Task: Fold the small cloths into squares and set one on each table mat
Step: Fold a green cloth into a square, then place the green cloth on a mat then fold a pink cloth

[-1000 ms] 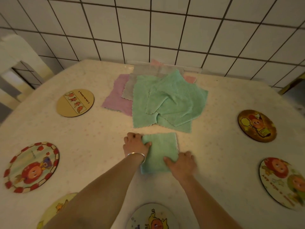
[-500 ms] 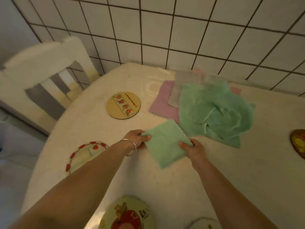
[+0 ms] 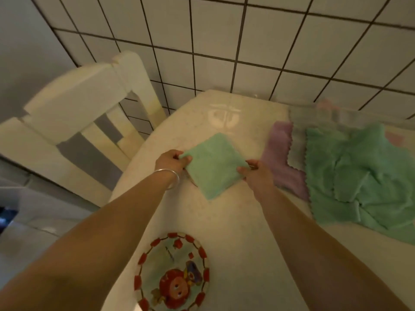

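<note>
A small green cloth [image 3: 213, 166], folded into a square, is held just above the table's far left part. My left hand [image 3: 171, 161] pinches its left corner and my right hand [image 3: 256, 175] pinches its right corner. A round table mat [image 3: 173, 273] with a red-block border and a cartoon figure lies near me, below the cloth and bare. The yellow round mat seen earlier is out of sight, behind the held cloth.
A loose pile of unfolded cloths lies to the right: green ones [image 3: 359, 182] on top, a purple one [image 3: 280, 162] and a grey one [image 3: 298, 142] beneath. A white chair [image 3: 78, 108] stands off the table's left edge. A tiled wall [image 3: 247, 41] backs the table.
Both hands lifted the folded green cloth off the table and carried it left and away from me, over where the yellow mat lay. The view swung left, bringing the chair in.
</note>
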